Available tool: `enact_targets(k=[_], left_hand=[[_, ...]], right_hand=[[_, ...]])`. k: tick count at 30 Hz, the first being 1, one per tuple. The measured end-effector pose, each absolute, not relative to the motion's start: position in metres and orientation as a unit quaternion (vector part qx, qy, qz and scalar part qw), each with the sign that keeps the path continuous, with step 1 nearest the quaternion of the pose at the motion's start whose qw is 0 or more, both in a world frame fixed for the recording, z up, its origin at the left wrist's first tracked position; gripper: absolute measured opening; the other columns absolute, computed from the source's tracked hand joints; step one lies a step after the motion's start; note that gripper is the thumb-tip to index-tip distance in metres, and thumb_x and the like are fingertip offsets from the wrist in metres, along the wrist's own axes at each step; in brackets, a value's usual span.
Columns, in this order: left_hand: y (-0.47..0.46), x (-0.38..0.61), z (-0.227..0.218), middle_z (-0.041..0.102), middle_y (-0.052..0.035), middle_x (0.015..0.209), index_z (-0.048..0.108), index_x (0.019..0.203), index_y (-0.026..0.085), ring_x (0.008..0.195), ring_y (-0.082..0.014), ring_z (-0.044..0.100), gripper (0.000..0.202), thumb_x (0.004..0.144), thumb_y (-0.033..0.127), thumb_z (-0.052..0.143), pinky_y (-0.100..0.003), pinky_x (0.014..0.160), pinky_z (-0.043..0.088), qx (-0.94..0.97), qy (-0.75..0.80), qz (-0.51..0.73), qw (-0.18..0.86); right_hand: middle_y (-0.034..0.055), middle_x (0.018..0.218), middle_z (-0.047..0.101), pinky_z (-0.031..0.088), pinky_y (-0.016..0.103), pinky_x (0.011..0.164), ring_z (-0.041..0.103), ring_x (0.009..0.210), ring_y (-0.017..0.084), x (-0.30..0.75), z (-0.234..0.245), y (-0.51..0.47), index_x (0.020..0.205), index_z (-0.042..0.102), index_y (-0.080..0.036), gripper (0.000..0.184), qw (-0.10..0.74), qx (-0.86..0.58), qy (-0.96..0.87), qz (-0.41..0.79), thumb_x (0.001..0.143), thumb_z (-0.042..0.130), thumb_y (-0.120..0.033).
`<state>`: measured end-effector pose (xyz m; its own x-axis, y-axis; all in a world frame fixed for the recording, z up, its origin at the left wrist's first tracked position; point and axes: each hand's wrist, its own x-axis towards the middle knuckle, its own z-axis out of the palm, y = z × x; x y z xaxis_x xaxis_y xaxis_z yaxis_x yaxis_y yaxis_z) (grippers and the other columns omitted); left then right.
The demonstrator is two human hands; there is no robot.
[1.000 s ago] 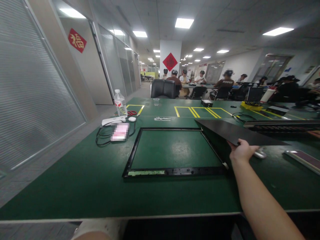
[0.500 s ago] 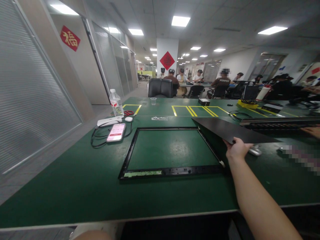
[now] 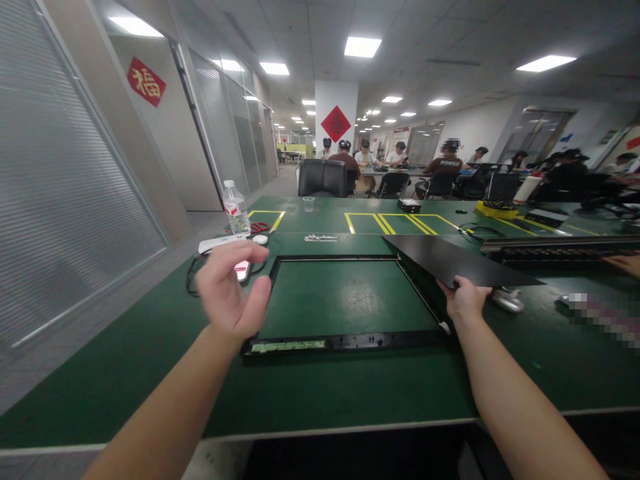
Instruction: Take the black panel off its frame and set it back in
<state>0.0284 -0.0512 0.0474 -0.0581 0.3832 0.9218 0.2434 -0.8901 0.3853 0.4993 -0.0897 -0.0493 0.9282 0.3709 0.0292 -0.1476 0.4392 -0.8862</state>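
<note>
My right hand (image 3: 466, 300) grips the near edge of a thin black panel (image 3: 450, 260), which is tilted up beside the right side of a frame. That black rectangular frame (image 3: 380, 341) lies flat on the green table (image 3: 350, 393), with a pale green strip (image 3: 289, 346) along its near left bar. Over the frame's left side hovers my left hand (image 3: 233, 290), its thumb and fingers apart with nothing between them. It partly covers a phone (image 3: 242, 271) with a lit screen.
A water bottle (image 3: 235, 208), red-handled scissors (image 3: 259, 227) and a white device (image 3: 220, 243) with cable stand at the left. Small white pieces (image 3: 321, 238) lie beyond the frame. Rightward are a silver object (image 3: 507, 300), a long black part (image 3: 560, 250) and another person's hand (image 3: 625, 265).
My left hand has come into view from below and now hangs over the frame's left side. The right hand, still holding the panel, has shifted slightly left.
</note>
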Motion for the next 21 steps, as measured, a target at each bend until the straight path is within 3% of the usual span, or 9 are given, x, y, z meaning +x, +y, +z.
enact_targets(k=[8, 13, 21], left_hand=[[-0.004, 0.033, 0.005, 0.068, -0.0049, 0.097, 0.06, 0.111, 0.02, 0.081, -0.0191, 0.064, 0.036, 0.078, 0.03, 0.067, -0.034, 0.077, 0.051, 0.698, 0.424, 0.526, 0.236], [0.007, 0.028, -0.003, 0.067, -0.0013, 0.083, 0.063, 0.1, 0.021, 0.077, -0.0199, 0.063, 0.032, 0.07, 0.03, 0.071, -0.031, 0.072, 0.048, 0.614, 0.485, 0.528, 0.33], [0.01, 0.028, -0.002, 0.068, -0.001, 0.079, 0.065, 0.091, 0.019, 0.069, -0.0146, 0.062, 0.026, 0.067, 0.023, 0.075, -0.026, 0.068, 0.049, 0.492, 0.49, 0.559, 0.453]], right_hand=[[-0.0035, 0.132, 0.058, 0.068, 0.043, 0.075, 0.068, 0.1, 0.015, 0.499, -0.045, -0.092, 0.11, 0.035, -0.034, 0.06, 0.85, -0.485, -0.092, 0.183, 0.064, 0.064, -0.008], [-0.0039, 0.12, 0.063, 0.068, 0.042, 0.072, 0.071, 0.096, 0.018, 0.498, -0.036, -0.1, 0.106, 0.04, -0.032, 0.058, 0.874, -0.438, -0.128, 0.17, 0.06, 0.065, -0.007], [-0.0058, 0.092, 0.068, 0.065, 0.031, 0.061, 0.071, 0.078, 0.015, 0.481, -0.016, -0.108, 0.093, 0.054, -0.025, 0.04, 0.87, -0.39, -0.162, 0.255, 0.06, 0.065, -0.006]])
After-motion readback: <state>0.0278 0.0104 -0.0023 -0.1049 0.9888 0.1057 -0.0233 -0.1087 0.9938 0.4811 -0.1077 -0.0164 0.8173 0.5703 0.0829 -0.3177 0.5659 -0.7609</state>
